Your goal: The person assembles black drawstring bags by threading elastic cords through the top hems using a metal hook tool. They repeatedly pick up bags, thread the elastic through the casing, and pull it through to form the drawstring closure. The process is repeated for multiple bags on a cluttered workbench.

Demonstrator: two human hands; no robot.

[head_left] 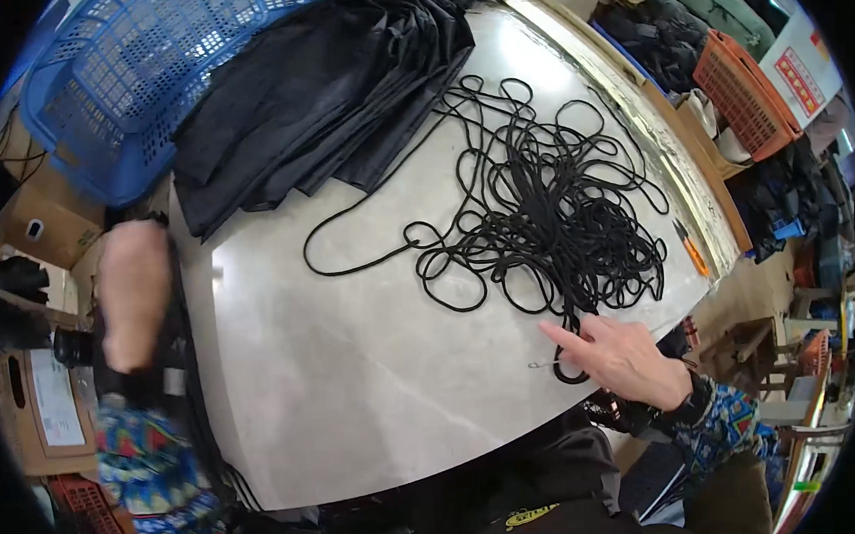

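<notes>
A tangled heap of thin black cord (551, 210) lies on the pale tabletop (355, 369). One strand curves left from it toward a pile of folded black fabric (309, 98). At the near side of the heap is my right hand (634, 360), its index finger stretched out and the other fingers curled. From under them pokes a thin metal wire (541, 365) with a small looped tip, beside a bend of the cord. My left hand (137, 285) is smeared by motion past the table's left edge, near dark strips hanging there; its fingers cannot be made out.
A blue plastic basket (180, 67) stands at the far left, with cardboard boxes (48, 227) below it. Near the table's right edge lies an orange-handled cutting tool (691, 251). Beyond are an orange basket (745, 96) and dark piled goods.
</notes>
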